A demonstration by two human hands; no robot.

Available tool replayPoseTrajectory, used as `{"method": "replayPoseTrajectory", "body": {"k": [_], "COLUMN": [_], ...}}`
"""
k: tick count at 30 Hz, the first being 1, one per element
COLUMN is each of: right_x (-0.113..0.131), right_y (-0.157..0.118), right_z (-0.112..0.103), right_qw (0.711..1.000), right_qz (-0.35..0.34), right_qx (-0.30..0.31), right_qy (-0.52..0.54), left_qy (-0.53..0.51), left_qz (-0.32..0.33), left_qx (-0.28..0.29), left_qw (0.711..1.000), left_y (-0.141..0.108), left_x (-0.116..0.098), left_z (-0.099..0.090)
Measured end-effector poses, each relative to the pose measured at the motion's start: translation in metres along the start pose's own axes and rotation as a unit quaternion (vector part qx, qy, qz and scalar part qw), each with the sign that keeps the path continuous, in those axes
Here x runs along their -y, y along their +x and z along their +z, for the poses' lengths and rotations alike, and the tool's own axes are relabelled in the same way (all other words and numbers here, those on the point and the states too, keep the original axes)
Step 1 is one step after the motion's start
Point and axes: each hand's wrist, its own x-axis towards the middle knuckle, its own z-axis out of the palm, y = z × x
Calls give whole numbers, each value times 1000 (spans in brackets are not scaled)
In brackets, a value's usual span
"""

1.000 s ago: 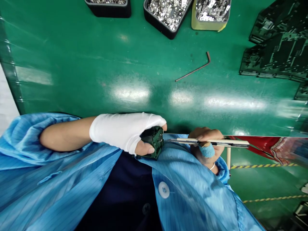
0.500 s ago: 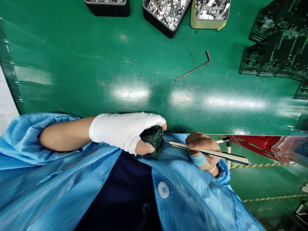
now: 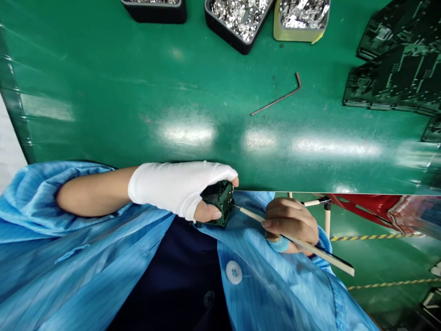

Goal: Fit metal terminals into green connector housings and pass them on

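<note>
My left hand (image 3: 182, 188), in a white glove with bare fingertips, is closed around a small dark green block-shaped part (image 3: 220, 202) at the table's front edge. Its thumb presses the near side, and the palm hides much of the block. Slim beige tweezers (image 3: 253, 214) are gripped in my right hand (image 3: 292, 223), which has a light blue band around one finger. Their thin metal tip points left and is at the block's right face. Whether it touches cannot be made out. The tweezers' rear end slopes down to the right.
A hex key (image 3: 277, 100) lies on the green table (image 3: 113, 105). At the far edge stand a black bin (image 3: 237, 27) and a yellow-sided bin (image 3: 299, 34) of small metal parts, beside another black bin (image 3: 158, 14). Dark green parts (image 3: 396, 82) are grouped at right.
My right hand has turned, and the tweezers' rear end has swung downward, so they slope more steeply. Their tip stays near the block. My left hand and the block hold still.
</note>
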Motion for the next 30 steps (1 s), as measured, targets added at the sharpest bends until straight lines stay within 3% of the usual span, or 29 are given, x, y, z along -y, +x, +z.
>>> {"method": "replayPoseTrajectory", "body": {"k": [3, 8, 16, 25, 30], "right_x": [-1, -5, -3, -6, -5], "right_y": [4, 4, 1, -15, -15], "right_z": [2, 4, 7, 17, 18], "right_qw": [998, 996, 989, 964, 967], "right_qz": [-47, -34, 45, 161, 138], "right_qx": [-22, -36, -61, -128, -135], "right_qy": [41, 70, 127, 169, 164], "left_qy": [2, 4, 15, 13, 11], "left_qz": [-3, -1, 3, 7, 1], "left_qx": [2, 6, 7, 9, 12], "left_qw": [1000, 1000, 1000, 1000, 1000], "left_y": [1, 1, 2, 2, 2], "left_x": [-1, -5, -2, -2, -2], "left_z": [0, -1, 2, 2, 1]}}
